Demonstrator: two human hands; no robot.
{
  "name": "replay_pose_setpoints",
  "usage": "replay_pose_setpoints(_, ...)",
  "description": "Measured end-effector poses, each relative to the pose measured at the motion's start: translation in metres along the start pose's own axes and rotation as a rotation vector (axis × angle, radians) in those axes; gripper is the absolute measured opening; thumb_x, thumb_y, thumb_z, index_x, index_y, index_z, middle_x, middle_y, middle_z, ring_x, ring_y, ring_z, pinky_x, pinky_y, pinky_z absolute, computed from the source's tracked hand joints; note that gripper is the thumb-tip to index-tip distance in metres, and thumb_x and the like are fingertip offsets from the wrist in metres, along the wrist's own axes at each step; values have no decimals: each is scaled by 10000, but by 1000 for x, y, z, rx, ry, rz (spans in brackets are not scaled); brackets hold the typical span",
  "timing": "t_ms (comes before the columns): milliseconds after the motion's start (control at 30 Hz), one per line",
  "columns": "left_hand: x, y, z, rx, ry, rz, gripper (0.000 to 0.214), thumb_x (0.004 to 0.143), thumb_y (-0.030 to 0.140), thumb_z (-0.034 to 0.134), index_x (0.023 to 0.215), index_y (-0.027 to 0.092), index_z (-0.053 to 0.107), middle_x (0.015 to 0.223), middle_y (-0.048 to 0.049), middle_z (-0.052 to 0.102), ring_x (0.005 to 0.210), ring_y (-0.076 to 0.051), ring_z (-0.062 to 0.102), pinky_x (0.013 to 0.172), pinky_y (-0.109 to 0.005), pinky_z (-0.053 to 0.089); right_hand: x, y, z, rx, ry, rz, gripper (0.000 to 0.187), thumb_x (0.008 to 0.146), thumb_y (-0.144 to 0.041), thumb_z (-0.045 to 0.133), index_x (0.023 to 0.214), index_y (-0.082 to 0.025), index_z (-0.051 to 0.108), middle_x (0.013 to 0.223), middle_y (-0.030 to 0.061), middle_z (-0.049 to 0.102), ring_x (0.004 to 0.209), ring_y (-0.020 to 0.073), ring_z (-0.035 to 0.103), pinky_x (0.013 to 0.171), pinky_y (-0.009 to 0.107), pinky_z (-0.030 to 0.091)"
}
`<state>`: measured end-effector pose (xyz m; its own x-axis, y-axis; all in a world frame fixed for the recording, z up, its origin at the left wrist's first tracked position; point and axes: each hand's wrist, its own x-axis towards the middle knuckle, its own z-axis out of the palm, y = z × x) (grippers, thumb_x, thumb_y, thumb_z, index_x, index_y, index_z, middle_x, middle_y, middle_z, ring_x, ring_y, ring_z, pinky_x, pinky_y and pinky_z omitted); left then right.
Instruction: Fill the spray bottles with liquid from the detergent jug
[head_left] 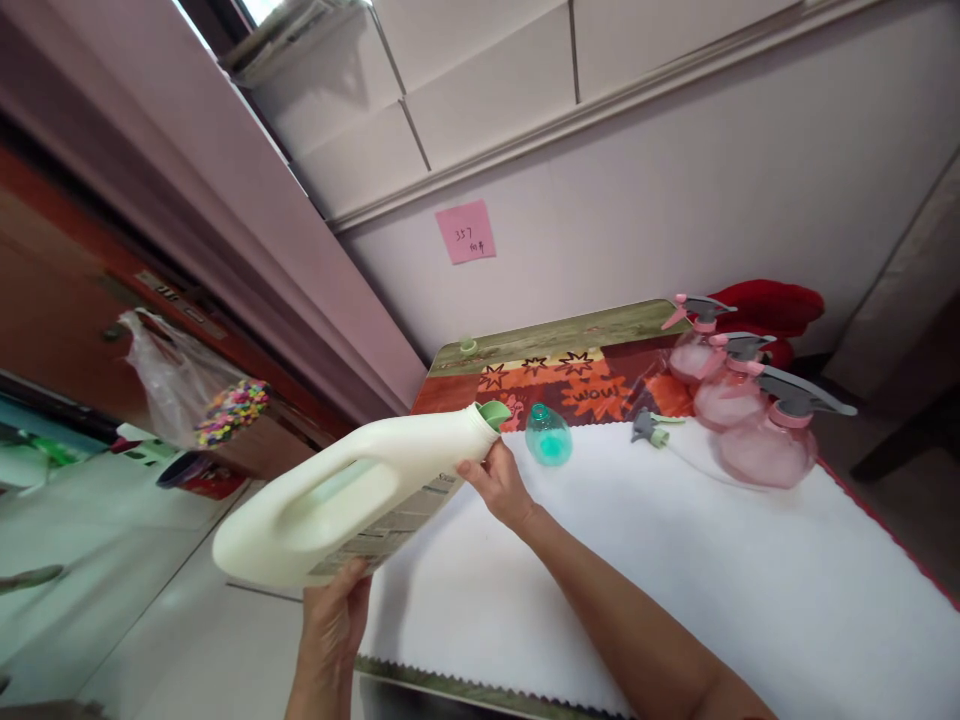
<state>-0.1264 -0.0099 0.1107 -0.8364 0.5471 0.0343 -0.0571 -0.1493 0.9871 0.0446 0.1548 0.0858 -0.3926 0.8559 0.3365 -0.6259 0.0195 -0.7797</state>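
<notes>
A large cream jug with a moulded handle (352,495) is held tilted on its side above the table's left edge. Its green spout (495,412) points toward a small teal bottle (547,436) standing on the white cloth (675,560). My left hand (334,615) supports the jug's base from below, fingers closed against it. My right hand (499,485) grips the jug's neck just under the spout. A loose grey and green spray head (651,427) lies on the cloth to the right of the teal bottle.
Three pink spray bottles (757,425) with grey triggers stand at the table's far right. A small green cap (469,346) lies on the patterned tabletop near the wall. A pink note (466,232) sticks to the wall. A plastic bag (187,395) hangs at left.
</notes>
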Motion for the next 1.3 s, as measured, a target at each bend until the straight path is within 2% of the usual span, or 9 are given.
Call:
replay_pose_setpoints(167,13,6,7,15,-28,23,612,406,301,946,978,274,732,996,-1,773,1124,-291,682,998,-417,571,2,2,0,1,50,35,534,806,-527,757,1191,-202,581,1012,72,723,871,236,707,641,330,625)
replay_pose_setpoints(367,23,6,21,15,-51,32,602,413,295,944,972,239,729,998,-18,769,1068,-278,695,979,-404,575,2,1,4,19,187,-14,560,829,-469,739,1276,-224,506,1159,91,706,1052,259,694,722,325,631)
replay_pose_setpoints(500,33,8,27,26,-79,22,639,385,281,953,980,236,723,1016,-27,769,1083,-285,689,971,-404,582,3,1,5,46,235,-14,515,835,-470,733,1223,-224,499,1188,103,703,1042,256,696,738,335,632)
replay_pose_setpoints(667,48,10,27,58,-155,23,624,479,268,951,1055,254,710,1072,-18,767,1106,-268,693,1006,-406,572,7,2,2,124,260,47,585,838,-544,723,1272,-232,485,1240,101,685,1067,260,690,717,346,656)
replay_pose_setpoints(767,54,12,28,62,-167,38,637,480,262,949,1073,239,717,1044,-21,776,1049,-264,717,927,-367,608,11,2,-1,142,272,94,612,834,-573,725,1281,-227,491,1269,102,668,1095,268,685,686,345,674)
replay_pose_setpoints(900,54,23,35,79,-160,-3,672,432,232,963,1063,207,735,982,-35,795,965,-266,745,829,-309,625,13,1,-2,136,291,125,608,820,-582,732,1247,-210,511,1258,105,670,1112,276,684,666,334,681)
replay_pose_setpoints(1000,50,31,42,58,-179,8,657,442,199,967,1062,204,749,968,-28,804,946,-247,754,848,-281,616,14,1,-1,140,307,143,590,819,-586,726,1216,-199,527,1232,106,674,1114,277,684,667,335,684)
replay_pose_setpoints(1167,47,37,49,27,-217,46,660,458,177,965,1086,209,765,972,-26,811,981,-261,754,903,-302,613,15,1,-3,162,316,145,583,800,-578,741,1201,-201,553,1204,101,688,1074,262,692,646,327,677)
replay_pose_setpoints(1300,49,38,51,42,-221,50,690,462,183,969,1121,190,766,997,-57,812,965,-272,760,896,-298,618,16,1,-4,175,321,141,621,793,-572,748,1260,-206,562,1202,98,697,1059,258,699,663,346,680)
